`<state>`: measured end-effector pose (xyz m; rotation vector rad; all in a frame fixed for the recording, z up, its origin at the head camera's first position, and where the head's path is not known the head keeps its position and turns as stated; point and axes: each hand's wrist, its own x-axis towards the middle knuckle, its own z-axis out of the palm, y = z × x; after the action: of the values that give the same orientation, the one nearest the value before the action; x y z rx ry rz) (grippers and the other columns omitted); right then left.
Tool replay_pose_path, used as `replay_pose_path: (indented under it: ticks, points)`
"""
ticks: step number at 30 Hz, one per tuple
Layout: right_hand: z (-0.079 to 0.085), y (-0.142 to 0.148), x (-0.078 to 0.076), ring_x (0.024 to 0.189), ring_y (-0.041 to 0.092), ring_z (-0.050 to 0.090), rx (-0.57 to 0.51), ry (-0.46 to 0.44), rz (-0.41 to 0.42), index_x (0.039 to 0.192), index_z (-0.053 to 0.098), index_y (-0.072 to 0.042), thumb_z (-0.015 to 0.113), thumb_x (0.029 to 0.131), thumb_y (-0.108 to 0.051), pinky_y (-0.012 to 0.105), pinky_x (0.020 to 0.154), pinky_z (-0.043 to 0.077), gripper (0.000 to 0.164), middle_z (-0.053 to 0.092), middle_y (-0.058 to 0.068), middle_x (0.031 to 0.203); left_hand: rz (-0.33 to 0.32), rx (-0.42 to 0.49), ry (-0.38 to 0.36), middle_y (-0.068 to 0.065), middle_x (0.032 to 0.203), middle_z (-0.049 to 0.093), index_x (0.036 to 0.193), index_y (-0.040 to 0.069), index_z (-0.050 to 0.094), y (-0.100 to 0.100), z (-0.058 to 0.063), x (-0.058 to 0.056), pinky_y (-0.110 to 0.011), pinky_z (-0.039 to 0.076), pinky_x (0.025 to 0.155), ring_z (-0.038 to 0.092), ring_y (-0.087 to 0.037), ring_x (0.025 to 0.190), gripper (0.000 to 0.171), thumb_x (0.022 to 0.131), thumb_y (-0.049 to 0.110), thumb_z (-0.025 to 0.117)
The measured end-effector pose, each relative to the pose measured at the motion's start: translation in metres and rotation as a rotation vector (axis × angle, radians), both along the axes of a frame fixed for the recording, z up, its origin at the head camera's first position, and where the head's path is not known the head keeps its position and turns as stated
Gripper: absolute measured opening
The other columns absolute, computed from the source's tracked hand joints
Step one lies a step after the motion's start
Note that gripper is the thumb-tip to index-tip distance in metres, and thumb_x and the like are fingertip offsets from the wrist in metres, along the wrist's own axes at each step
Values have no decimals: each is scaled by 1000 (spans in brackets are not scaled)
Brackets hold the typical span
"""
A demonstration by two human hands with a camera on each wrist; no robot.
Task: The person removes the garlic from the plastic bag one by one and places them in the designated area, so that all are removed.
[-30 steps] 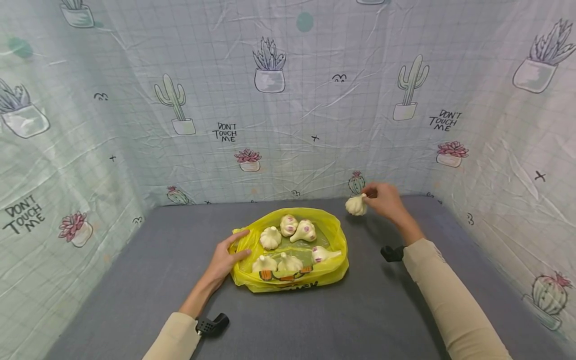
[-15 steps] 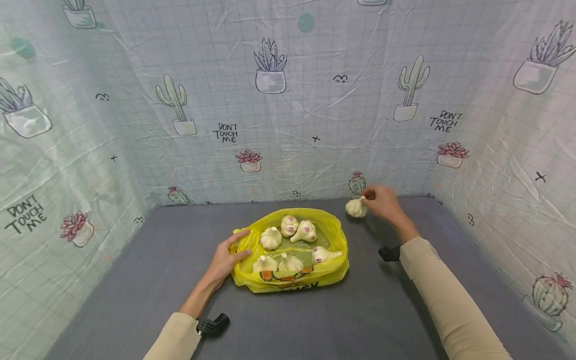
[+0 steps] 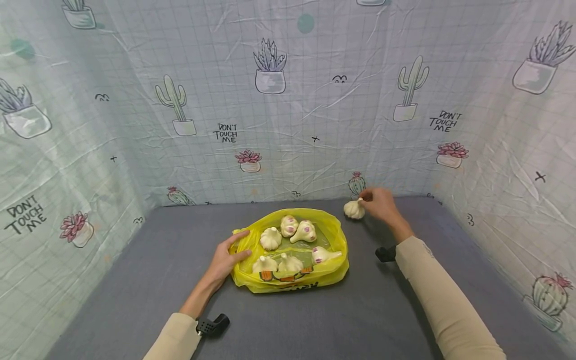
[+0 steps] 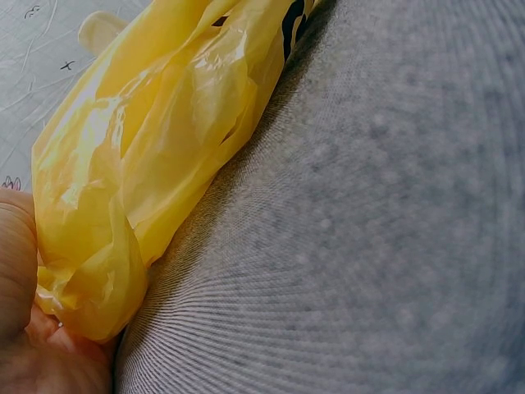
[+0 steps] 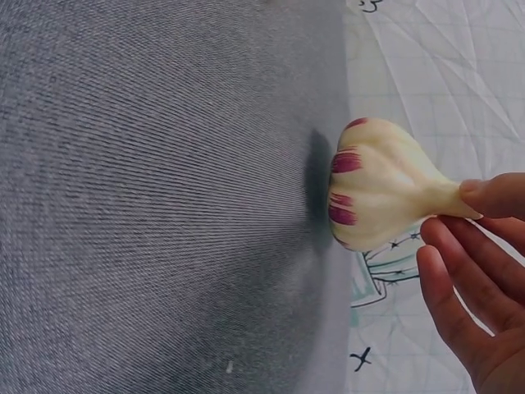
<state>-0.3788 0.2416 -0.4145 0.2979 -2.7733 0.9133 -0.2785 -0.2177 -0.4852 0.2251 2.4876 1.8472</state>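
A yellow plastic bag [image 3: 292, 286] lies with its mouth spread wide on the grey table. Several white garlic bulbs [image 3: 270, 239] with purple marks sit inside it. My left hand [image 3: 223, 258] holds the bag's left side, fingers and thumb over the rim; in the left wrist view the crumpled bag end [image 4: 98, 287] rests against the palm. To the right of the bag, near the back of the table, my right hand [image 3: 380, 205] pinches one garlic bulb [image 5: 385, 189] by its stem between thumb and fingers. The bulb's base is right at the table surface, stem upward.
Behind the table hangs a pale curtain [image 3: 292, 115] printed with potted cacti, and it also encloses both sides. The grey table top [image 3: 288, 325] stretches around the bag. Black wrist cameras [image 3: 213, 325] sit on both wrists.
My right hand has lowered the garlic bulb slightly toward the table, shifting a little left. The left hand and the bag have stayed in place.
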Motion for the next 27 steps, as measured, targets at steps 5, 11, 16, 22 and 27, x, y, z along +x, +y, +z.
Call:
replay_pose_path:
  ticks: [5,11,16,22,27]
  points:
    - [-3,-1,0,105,41,68,-2,-3,-16,119,72,5,62,102,-13,55,88,56,27,74,25,114,4,0,-4,-9,165,40,152,16,53,0,-1,0,-52,35,120,31,-30,156,61,96,14,74]
    - [-5,-1,-1,107,42,68,0,-7,-20,121,71,5,62,102,-13,56,90,55,28,73,26,117,3,-1,-2,-9,164,41,152,16,53,-1,-1,1,-51,36,119,32,-30,156,61,95,14,74]
    - [-6,0,0,108,41,68,-3,0,-24,121,71,5,63,102,-13,56,92,55,27,73,26,117,5,-8,5,-9,164,42,152,15,53,0,0,1,-50,38,118,33,-30,155,61,95,15,74]
    - [-6,0,1,108,41,69,-7,-4,-19,123,71,5,64,102,-13,56,91,55,28,73,26,118,6,1,4,-10,164,43,152,14,53,0,0,1,-51,36,120,31,-30,156,61,95,13,74]
    - [-6,1,1,110,42,68,-10,-3,-16,124,70,5,64,102,-12,56,92,55,29,72,26,119,3,-1,3,-10,164,42,152,15,53,0,0,0,-53,34,121,30,-30,157,60,95,14,74]
